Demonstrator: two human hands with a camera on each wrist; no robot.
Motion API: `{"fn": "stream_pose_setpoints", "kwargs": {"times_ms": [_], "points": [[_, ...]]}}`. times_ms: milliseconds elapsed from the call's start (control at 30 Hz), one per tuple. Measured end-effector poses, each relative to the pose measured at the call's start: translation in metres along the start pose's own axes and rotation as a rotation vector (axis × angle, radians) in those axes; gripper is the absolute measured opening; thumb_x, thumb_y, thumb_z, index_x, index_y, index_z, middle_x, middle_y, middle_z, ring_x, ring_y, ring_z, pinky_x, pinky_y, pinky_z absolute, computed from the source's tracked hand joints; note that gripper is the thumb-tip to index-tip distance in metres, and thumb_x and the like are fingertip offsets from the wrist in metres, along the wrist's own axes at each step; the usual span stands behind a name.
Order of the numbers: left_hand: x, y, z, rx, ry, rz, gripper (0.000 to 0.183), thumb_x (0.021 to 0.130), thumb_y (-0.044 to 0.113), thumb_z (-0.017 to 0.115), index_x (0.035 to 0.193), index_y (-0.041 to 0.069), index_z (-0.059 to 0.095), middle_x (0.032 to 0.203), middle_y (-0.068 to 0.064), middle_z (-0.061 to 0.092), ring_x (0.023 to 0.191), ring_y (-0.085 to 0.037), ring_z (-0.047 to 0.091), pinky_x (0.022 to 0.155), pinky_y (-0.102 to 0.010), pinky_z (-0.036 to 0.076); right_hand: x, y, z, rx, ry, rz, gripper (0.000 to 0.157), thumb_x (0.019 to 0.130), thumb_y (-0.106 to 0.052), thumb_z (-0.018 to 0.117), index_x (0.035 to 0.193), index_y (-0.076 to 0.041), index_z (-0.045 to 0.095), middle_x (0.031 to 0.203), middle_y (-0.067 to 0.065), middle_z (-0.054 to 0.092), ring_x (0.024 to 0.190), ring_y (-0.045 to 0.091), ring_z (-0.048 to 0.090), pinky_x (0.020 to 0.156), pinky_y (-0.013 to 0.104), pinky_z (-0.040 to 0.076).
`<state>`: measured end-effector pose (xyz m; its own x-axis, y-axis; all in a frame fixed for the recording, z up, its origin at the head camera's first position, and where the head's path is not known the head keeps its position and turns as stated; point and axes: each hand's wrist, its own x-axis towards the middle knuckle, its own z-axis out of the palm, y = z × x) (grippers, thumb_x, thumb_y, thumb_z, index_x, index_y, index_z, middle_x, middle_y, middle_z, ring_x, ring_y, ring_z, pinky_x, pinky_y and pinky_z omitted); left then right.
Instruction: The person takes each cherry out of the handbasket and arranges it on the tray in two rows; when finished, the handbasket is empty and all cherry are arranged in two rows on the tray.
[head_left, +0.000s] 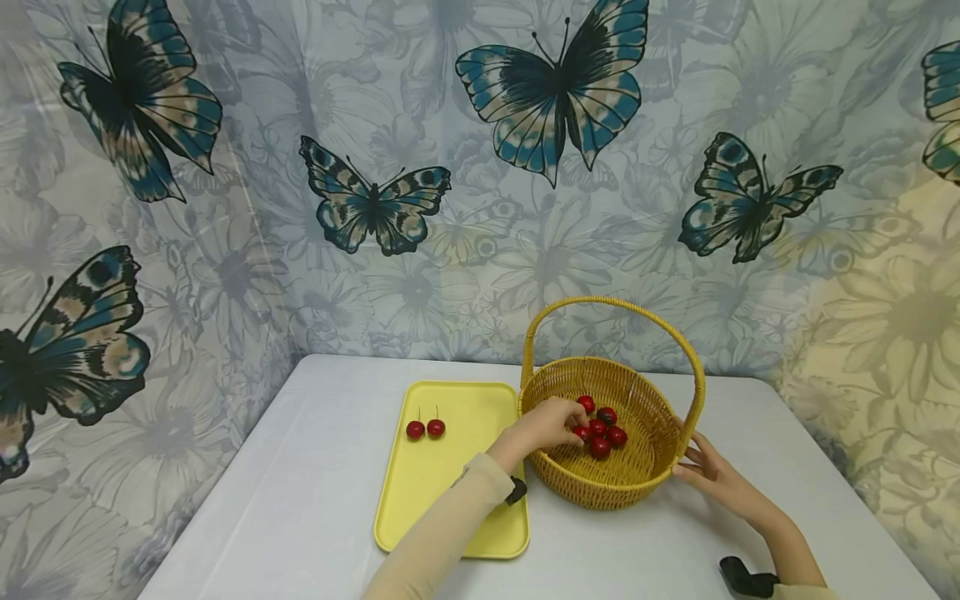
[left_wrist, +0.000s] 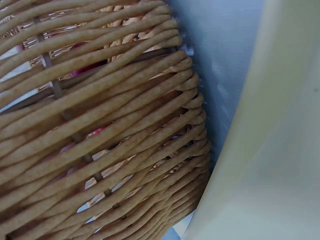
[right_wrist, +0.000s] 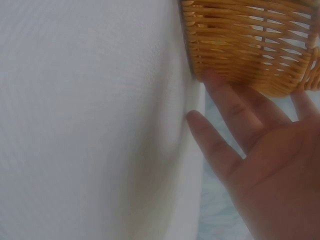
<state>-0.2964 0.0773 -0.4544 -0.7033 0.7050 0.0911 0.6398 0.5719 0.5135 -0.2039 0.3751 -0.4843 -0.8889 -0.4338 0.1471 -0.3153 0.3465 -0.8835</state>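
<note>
My left hand (head_left: 553,423) reaches over the near-left rim of the wicker basket (head_left: 652,467), and its thumb and fingers pinch a dark red cherry (head_left: 581,433). Several more cherries (head_left: 600,448) lie beside it on the basket's floor. At the basket's right side, my right hand (head_left: 716,479) rests its spread fingers against the weave. The right wrist view shows those fingers (right_wrist: 232,112) straight, touching the lower wall. In the left wrist view the basket wall (left_wrist: 100,120) fills the left side and hides the hand.
A yellow tray (head_left: 450,500) lies left of the basket, under my left forearm. Two stemmed cherries (head_left: 425,429) sit near its upper left corner. The arched basket handle (head_left: 615,304) rises over the basket. A butterfly-patterned cloth (head_left: 480,292) hangs behind the white table (head_left: 300,483).
</note>
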Motion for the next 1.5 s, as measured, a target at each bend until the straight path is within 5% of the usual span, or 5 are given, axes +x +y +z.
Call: {"fn": "stream_pose_setpoints", "kwargs": {"times_ms": [900,1500], "points": [[-0.042,0.008,-0.017,-0.099,0.191,0.156,0.037,0.089,0.018,0.063,0.126,0.018,0.058,0.120,0.003,0.055,0.098,-0.004,0.054,0.080,-0.012,0.045,-0.001,0.004,0.001,-0.007,0.011,0.012,0.072,0.095,-0.002,0.047,0.148,-0.003,-0.003,0.142,0.042,0.001,0.110,-0.010,0.047,0.083,0.015,0.046],[-0.075,-0.003,-0.032,-0.299,0.255,0.136,0.031,0.088,0.018,0.064,0.119,0.015,0.062,0.115,0.001,0.052,0.099,-0.007,0.057,0.079,-0.014,0.049,0.000,0.001,0.002,-0.029,0.024,0.017,0.072,0.095,-0.004,0.048,0.148,-0.004,-0.001,0.143,0.040,0.000,0.112,-0.014,0.041,0.083,0.015,0.046]]}}
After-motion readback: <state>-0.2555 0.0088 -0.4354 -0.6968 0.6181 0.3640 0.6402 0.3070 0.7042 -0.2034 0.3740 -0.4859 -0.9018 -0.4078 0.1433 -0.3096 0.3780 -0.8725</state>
